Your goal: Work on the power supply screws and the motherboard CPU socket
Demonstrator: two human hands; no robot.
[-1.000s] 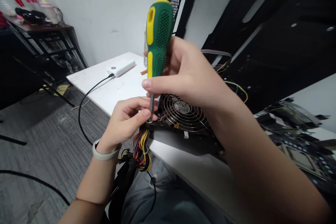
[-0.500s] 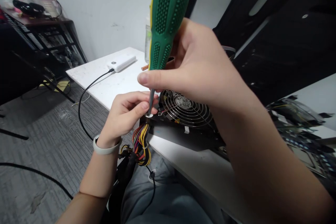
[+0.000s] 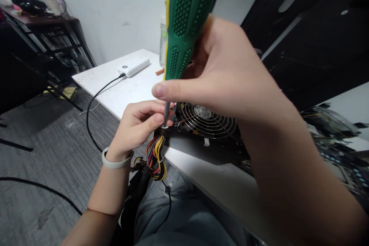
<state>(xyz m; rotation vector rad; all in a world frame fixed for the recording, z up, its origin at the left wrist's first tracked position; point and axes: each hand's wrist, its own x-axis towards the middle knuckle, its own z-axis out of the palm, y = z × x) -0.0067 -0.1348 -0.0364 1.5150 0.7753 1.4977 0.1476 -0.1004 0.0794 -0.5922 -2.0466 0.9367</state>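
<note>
My right hand (image 3: 225, 77) is closed around the green and yellow handle of a screwdriver (image 3: 184, 19), which stands nearly upright. The blade's tip rests at the left corner of a black power supply (image 3: 198, 152) with a round wire fan grille (image 3: 211, 121). Thumb and fingertips of my left hand (image 3: 141, 121) close around the lower shaft, just above that corner. Whatever lies under the tip is mostly hidden. Right below, a bundle of yellow, red and black cables (image 3: 156, 157) hangs from the unit over the table edge.
On the white table (image 3: 115, 94) lie a white power bank (image 3: 134, 67) with a black cable and a small orange battery-like cylinder (image 3: 159, 72). A clear bottle (image 3: 163, 46) stands behind. A black computer case (image 3: 311, 46) rises at right, near a circuit board (image 3: 343, 169).
The screwdriver's handle and my right hand have shifted slightly to the right and nearer. My left hand stays almost in place at the tip. The whole view has shifted slightly.
</note>
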